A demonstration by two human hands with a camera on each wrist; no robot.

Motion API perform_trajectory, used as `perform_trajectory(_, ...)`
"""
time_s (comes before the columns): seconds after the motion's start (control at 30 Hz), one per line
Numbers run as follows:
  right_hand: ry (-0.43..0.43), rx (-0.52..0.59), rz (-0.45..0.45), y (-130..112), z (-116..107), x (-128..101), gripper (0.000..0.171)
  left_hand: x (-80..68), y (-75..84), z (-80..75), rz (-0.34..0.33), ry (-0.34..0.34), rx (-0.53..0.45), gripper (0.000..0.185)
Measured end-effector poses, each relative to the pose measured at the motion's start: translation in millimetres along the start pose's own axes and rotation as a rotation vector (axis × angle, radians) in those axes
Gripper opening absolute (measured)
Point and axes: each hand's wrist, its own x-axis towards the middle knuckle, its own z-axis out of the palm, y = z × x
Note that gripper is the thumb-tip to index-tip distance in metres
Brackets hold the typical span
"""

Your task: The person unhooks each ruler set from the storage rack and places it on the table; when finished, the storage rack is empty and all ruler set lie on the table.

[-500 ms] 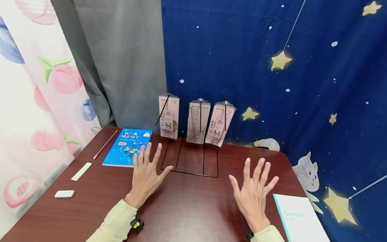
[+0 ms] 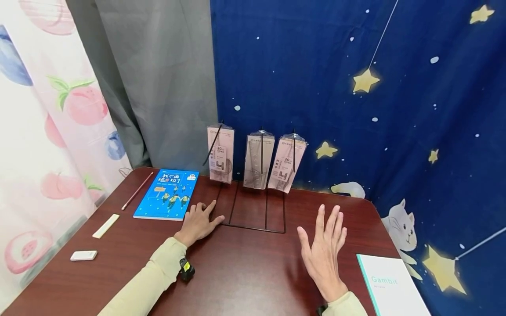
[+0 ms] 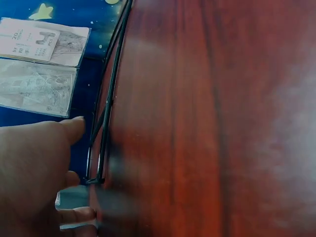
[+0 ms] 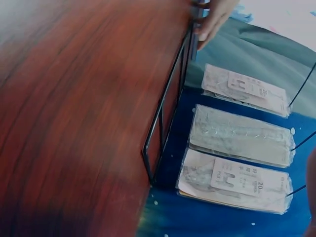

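A black wire rack (image 2: 253, 227) stands on the table, its base frame lying flat. Three clear packs hang from its hooks: a left pack (image 2: 220, 153), a middle pack (image 2: 258, 160) and a right pack (image 2: 287, 164), the outer two with pink cards. By the front left corner of the rack base is my left hand (image 2: 197, 223), low at the tabletop with fingers spread; whether it touches the wire is unclear. My right hand (image 2: 325, 254) hovers right of the rack, fingers straight, holding nothing. In the right wrist view, the left hand's fingers (image 4: 212, 24) appear near the wire.
A blue book (image 2: 168, 195) lies left of the rack. Beside it are a pencil (image 2: 137, 191), a pale flat strip (image 2: 106, 226) and a white eraser-like block (image 2: 84, 255). A white "Gambit" notebook (image 2: 389, 281) lies at the right. Curtains (image 2: 316, 66) hang behind the table.
My left hand has come down from above the table to the rack's front left corner. My right hand has shifted slightly left, its fingers closer together.
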Motion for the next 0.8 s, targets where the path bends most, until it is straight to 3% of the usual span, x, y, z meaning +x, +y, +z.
perform_trajectory(0.17, -0.107, 0.112, 0.104, 1, 5, 21, 0.089, 6.0, -4.5, 2.3, 0.007, -0.017, 0.063, 0.072)
perform_trajectory(0.37, -0.135, 0.269, 0.192, 6, 16, 62, 0.076, 6.4, -6.0, 2.6, 0.008, -0.017, 0.095, 0.071)
perform_trajectory(0.6, -0.115, 0.432, 0.345, 18, 51, 107, 0.047, 5.2, -5.4, -1.5, 0.008, -0.02, 0.12, 0.069)
perform_trajectory(0.8, -0.036, 0.472, 0.411, 32, 78, 133, 0.034, 0.3, -0.3, 2.7, -0.018, -0.052, 0.121, 0.069)
